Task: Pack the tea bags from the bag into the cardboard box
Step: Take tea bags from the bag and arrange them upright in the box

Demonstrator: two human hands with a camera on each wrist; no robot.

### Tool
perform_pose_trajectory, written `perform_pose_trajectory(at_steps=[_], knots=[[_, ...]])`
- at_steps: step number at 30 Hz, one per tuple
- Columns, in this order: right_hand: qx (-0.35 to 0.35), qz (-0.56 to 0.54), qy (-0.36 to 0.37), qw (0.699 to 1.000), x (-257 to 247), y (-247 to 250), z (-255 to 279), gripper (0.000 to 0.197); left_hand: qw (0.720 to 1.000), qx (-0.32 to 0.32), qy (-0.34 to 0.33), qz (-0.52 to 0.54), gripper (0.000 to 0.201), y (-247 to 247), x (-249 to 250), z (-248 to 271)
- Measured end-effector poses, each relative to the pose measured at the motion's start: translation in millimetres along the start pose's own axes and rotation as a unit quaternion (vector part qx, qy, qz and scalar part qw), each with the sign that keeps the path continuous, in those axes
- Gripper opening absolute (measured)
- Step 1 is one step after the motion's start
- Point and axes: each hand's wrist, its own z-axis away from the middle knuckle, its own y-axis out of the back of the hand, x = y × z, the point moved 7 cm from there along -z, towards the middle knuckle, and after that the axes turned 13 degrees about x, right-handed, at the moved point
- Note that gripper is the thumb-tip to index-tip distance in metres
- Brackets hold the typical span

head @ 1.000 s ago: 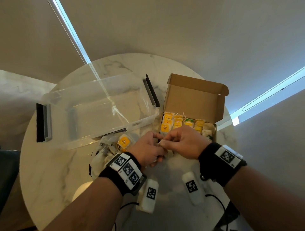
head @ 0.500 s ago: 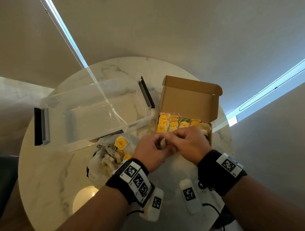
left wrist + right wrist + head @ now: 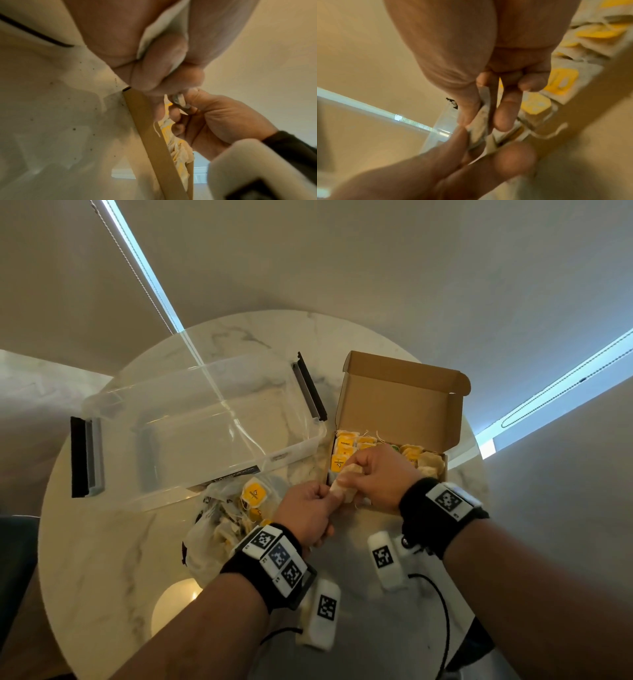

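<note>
The open cardboard box [image 3: 397, 402] stands at the right of the table with rows of yellow-tagged tea bags [image 3: 344, 445] inside. At its near left corner, both hands hold one pale tea bag [image 3: 346, 486]. My left hand [image 3: 325, 496] pinches its near end, and my right hand [image 3: 351, 474] pinches the far end above the box's front edge. The right wrist view shows thumb and fingers clamping that tea bag [image 3: 479, 121]. In the left wrist view the tea bag [image 3: 154, 33] sits between thumb and fingers. The plastic bag [image 3: 219, 529] of tea bags lies left of my left wrist.
A large clear plastic tub [image 3: 191, 426] with black handles lies on the round marble table [image 3: 102, 542], left of the box. White tracker blocks with cables [image 3: 385, 559] hang below both wrists. The table edge runs close behind the box.
Both hands have carried the tea bag a little forward, from in front of the box to its near left corner. My right hand now reaches over the box's front edge.
</note>
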Motion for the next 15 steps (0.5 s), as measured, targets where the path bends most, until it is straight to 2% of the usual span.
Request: perform_pose_trajectory(at_steps=[2,6,10,15], knots=[[-0.021,0.069,0.021,0.997,-4.5,-2.5,-10.6,0.012,0.999,0.028,0.007,-0.013,0.026,5.0,-6.0,-5.3],[-0.053,0.080,0.002,0.995,-6.9,-4.4,-20.4,0.028,0.998,0.057,0.022,-0.032,0.026,6.6,-11.0,-11.7],[-0.024,0.115,-0.031,0.993,1.1,-5.7,-26.1,0.033,0.996,0.055,0.047,-0.047,0.023,4.0,-17.2,-14.1],[0.015,0.183,-0.023,0.983,5.5,-10.8,-28.8,0.049,0.995,0.039,0.092,-0.010,0.021,2.4,-18.9,-14.2]])
